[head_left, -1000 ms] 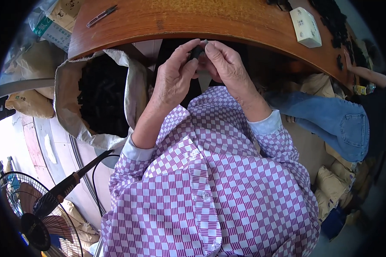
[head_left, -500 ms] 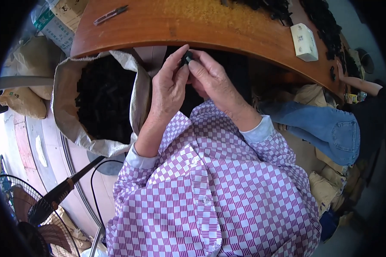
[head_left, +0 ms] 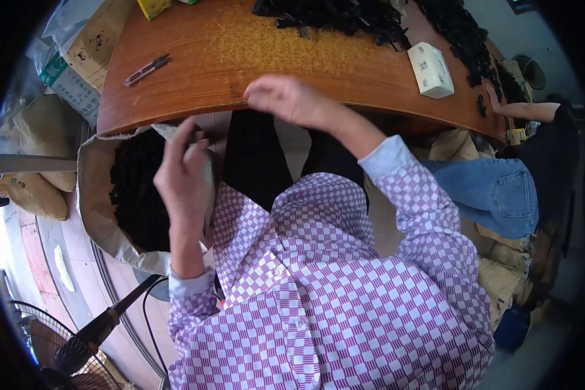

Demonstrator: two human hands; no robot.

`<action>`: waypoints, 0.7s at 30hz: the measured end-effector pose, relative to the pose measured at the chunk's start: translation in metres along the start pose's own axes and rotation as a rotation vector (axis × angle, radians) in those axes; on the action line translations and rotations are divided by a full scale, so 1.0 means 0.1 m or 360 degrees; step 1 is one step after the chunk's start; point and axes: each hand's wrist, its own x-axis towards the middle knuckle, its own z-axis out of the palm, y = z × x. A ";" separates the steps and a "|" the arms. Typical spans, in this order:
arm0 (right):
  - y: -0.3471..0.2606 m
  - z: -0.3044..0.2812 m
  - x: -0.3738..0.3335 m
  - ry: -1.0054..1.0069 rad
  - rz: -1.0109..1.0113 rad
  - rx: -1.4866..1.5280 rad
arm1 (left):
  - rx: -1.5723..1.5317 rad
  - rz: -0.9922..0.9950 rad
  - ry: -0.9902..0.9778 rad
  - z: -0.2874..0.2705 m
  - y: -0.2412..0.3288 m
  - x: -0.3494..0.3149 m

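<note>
My left hand (head_left: 183, 175) is raised over the right rim of a white woven sack (head_left: 92, 214), its thumb and fingers apart and no thing visible in them. The sack stands below the table edge, and many small black pieces (head_left: 136, 188) fill it. Over the front edge of the wooden table (head_left: 208, 58) hangs my right hand (head_left: 285, 99), slightly blurred, its fingers loosely stretched to the left with nothing visible in them. A heap of similar black pieces (head_left: 344, 18) lies at the far side of the table.
Small thread snips (head_left: 147, 69) lie on the table's left. A white tissue pack (head_left: 430, 70) sits at the right, beside another long black heap (head_left: 458, 39). A person in jeans (head_left: 484, 188) is at the right. A fan (head_left: 52, 338) stands lower left.
My hands, previously together around a small dark piece, have parted. The left moved left and down over the sack; the right moved to the table edge. The dark piece no longer shows.
</note>
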 end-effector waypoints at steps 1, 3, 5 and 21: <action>0.16 -0.23 0.09 0.0296 0.0064 -0.0164 | -0.0028 -0.0123 0.0105 -0.13 -0.07 0.02; 0.51 -0.73 0.25 0.0877 0.0105 -0.0658 | 0.0060 -0.0282 0.0215 -0.44 -0.26 0.08; 0.64 -1.01 0.42 0.0970 0.0368 -0.0938 | 0.0268 -0.0304 0.0277 -0.69 -0.52 0.03; 0.74 -1.09 0.15 0.0894 0.0195 0.0023 | -0.0206 -0.0476 -0.0043 -0.32 -0.12 0.23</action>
